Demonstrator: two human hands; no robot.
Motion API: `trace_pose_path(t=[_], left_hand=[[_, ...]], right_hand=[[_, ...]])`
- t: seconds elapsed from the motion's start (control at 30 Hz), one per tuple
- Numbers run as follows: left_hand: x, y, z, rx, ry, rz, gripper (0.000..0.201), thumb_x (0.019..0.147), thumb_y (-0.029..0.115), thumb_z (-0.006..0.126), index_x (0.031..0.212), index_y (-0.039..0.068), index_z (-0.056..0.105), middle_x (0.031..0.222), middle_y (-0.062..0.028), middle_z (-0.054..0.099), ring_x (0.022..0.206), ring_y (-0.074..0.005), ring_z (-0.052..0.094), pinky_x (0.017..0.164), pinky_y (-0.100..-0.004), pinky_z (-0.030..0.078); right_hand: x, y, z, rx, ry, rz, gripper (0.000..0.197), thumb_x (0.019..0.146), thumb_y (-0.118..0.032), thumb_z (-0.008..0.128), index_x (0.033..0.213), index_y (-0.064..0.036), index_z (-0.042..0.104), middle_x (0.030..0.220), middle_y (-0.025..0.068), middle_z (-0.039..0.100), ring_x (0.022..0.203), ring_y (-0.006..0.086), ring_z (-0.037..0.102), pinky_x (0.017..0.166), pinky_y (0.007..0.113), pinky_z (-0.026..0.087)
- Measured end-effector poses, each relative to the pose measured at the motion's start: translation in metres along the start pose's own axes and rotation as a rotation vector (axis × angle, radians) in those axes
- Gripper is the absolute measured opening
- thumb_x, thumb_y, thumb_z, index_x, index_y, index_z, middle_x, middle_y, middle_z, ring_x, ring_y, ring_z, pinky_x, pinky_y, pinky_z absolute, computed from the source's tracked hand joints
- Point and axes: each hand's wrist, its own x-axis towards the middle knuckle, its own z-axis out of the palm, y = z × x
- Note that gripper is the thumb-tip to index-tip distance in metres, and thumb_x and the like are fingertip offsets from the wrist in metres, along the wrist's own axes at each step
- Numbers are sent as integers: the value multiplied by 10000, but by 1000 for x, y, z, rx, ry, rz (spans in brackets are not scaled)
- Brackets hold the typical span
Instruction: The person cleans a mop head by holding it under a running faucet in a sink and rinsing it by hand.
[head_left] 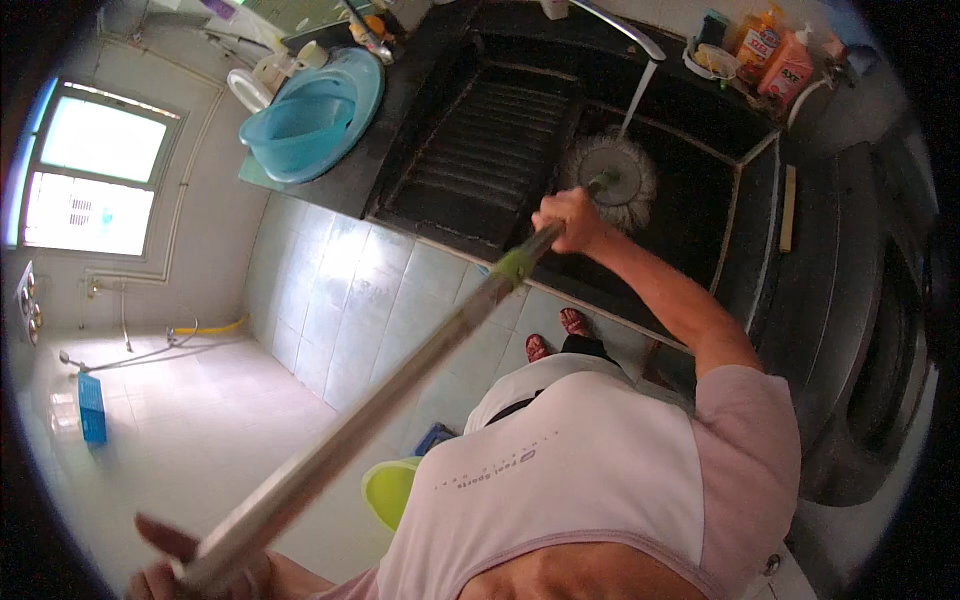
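"Fingers first: what are they doing?"

"Those of the right hand (570,222) are wrapped round the mop pole (380,385), near its lower end. The left hand (205,578) grips the other end (one digit sticking out)."

"And the mop head (612,180)?"

"Down in the black sink (690,205), with water (637,100) from the tap (635,38) running onto it."

"Anything nearby?"

"Orange bottles (785,72), on the ledge behind, toward the right."

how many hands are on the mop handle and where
2: the right hand grips the mop handle near the mop head; the left hand holds its far end, partly hidden behind the pole.
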Motion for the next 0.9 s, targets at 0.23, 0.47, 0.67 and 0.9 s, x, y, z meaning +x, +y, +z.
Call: trace_pose_path(t=[0.23,0.47,0.67,0.9], left_hand=[[-35,40,-10,23,-324,38,263,707,396,645,675,161,532,644,39,560,601,-122,555,567,-253,461],[-62,30,-11,-1001,-475,189,407,760,497,509,945,135,517,801,-80,497,790,-221,475,744,-386,363],[-88,17,16,-1484,231,-1823,812,671,638,485,1113,-30,351,1000,-158,419,923,-237,413,763,-328,330],[-83,5,37,-1821,669,-1769,236,719,265,598,787,67,489,706,-93,485,699,-173,438,635,-292,362]], right_hand=[[-2,70,9,-156,63,18,326,700,-162,580,501,-73,338,423,94,307,348,238,336,371,353,253],[32,79,25,-109,94,43,353,718,-198,592,505,-65,344,432,99,303,368,264,299,376,352,251],[28,75,14,-62,-59,61,310,706,-149,608,521,-60,375,447,112,348,386,273,358,383,352,280],[23,57,16,-165,18,-52,305,683,-174,638,557,-83,375,495,83,355,450,261,380,430,368,295]])
